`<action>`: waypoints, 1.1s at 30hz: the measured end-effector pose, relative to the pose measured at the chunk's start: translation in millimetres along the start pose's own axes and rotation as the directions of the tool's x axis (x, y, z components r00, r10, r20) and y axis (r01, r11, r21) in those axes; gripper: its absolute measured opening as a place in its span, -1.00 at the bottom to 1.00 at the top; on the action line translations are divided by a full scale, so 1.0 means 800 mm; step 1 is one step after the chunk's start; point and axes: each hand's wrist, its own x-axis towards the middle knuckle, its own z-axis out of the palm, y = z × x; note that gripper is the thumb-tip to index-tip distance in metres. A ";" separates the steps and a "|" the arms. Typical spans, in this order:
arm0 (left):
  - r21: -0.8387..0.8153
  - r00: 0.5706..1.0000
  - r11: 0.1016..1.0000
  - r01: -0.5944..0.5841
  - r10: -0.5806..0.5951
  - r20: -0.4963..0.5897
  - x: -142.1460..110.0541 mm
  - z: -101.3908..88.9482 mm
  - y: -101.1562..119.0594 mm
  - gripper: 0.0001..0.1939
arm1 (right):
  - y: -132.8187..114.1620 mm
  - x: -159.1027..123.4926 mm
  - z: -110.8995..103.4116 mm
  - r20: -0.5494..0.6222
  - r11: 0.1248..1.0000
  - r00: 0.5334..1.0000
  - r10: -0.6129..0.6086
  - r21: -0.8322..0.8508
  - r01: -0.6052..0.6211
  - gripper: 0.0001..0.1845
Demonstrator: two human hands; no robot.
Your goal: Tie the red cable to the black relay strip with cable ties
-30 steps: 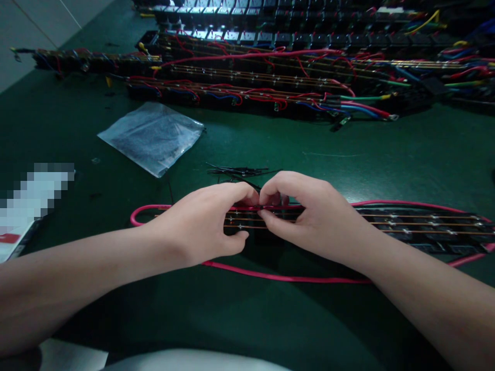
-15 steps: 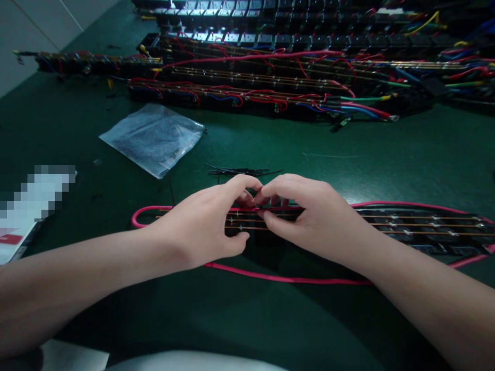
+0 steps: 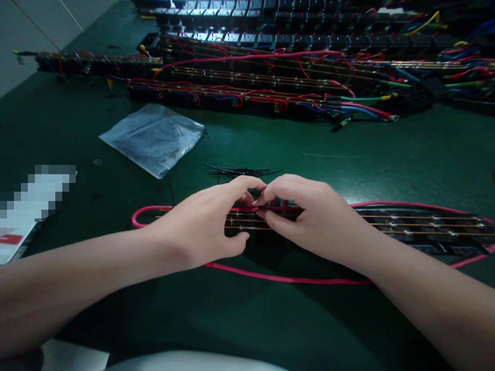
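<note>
A long black strip (image 3: 421, 225) with copper-coloured rods along its top lies crosswise before me. A pinkish-red cable (image 3: 147, 209) runs along its far edge and loops round the left end to the near side. My right hand (image 3: 305, 206) pinches a small dark piece at the cable, apparently a black cable tie, mostly hidden by the fingertips. My left hand (image 3: 209, 221) arches over the strip, its thumb well apart on the near side. Its other fingers bend down at the far edge, the index tip meeting my right fingers. A thin black tail stands up left of it.
Loose black cable ties (image 3: 243, 171) lie just behind my hands. Farther back are a clear plastic bag (image 3: 154, 136) and several wired strips (image 3: 232, 93). A partly blurred white item (image 3: 34, 211) lies at the left on the green table (image 3: 270, 319).
Both hands stay in nearly the same place. Their fingertips at the cable have shifted slightly, the left index finger a little to the right.
</note>
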 end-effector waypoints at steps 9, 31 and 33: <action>0.142 1.000 0.990 -0.009 0.007 0.019 0.000 0.002 -0.004 -0.67 | -0.002 0.000 -0.006 -0.020 0.996 1.000 0.019 0.087 -0.017 -0.89; 0.184 0.999 0.982 -0.040 0.036 0.030 0.002 0.000 -0.004 -0.71 | -0.004 0.001 -0.005 0.021 0.996 0.999 0.032 0.077 -0.034 -0.84; 0.177 0.999 0.983 -0.049 0.045 0.024 0.002 0.000 -0.004 -0.71 | -0.004 0.001 -0.004 0.023 0.997 0.999 0.030 0.069 -0.031 -0.84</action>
